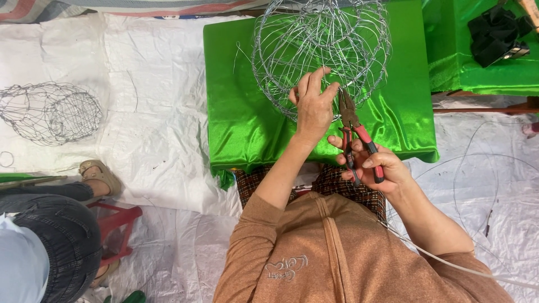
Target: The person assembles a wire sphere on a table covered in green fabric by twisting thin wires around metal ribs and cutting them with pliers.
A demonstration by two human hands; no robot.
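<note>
On a green satin-covered table [252,129], the left hand [313,104] pinches the rim of a round silver wire cage [320,50] — the right hand [377,165] grips red-handled pliers [356,134], jaws at the wire.

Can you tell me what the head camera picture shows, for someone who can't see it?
A person's left hand grips a round wire frame on a green cloth table, while the right hand works red-handled pliers at its rim. Another wire frame lies on white sheeting.
</note>
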